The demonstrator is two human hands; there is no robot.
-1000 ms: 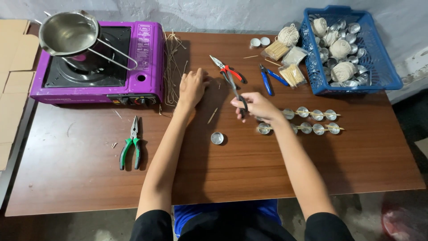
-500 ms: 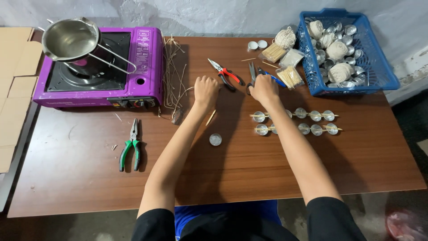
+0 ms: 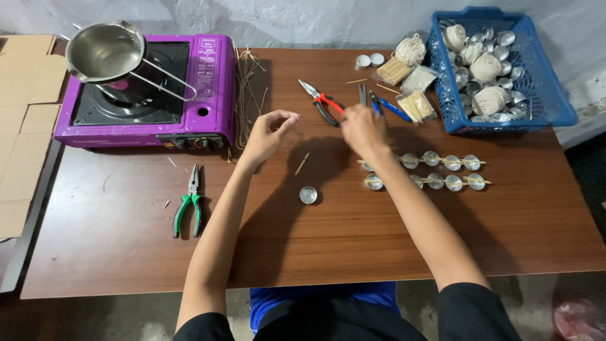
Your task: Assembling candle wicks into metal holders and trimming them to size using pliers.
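My left hand (image 3: 270,134) is raised over the brown table (image 3: 315,252), thumb and forefinger pinched together; anything between them is too thin to see. My right hand (image 3: 363,129) hovers with curled fingers, back to the camera, just below a blue-handled cutter (image 3: 390,108) that lies on the table. Red-handled pliers (image 3: 326,105) lie between the two hands. Below them sit a short stick (image 3: 302,163) and a single small metal cup (image 3: 307,194). Right of my right wrist, two rows of metal cups with sticks across them (image 3: 442,171) are lined up.
A purple gas stove (image 3: 208,95) with a steel pot (image 3: 104,52) stands at the back left, thin wick strands (image 3: 248,95) beside it. Green-handled pliers (image 3: 189,205) lie front left. A blue basket (image 3: 558,101) holds twine balls and cups. Stick packets (image 3: 416,106) and cardboard (image 3: 25,126) are also here.
My right hand carried the cutter from the cup rows to the back of the table, left it there and drew back. My left hand lifted off the table with pinched fingers.
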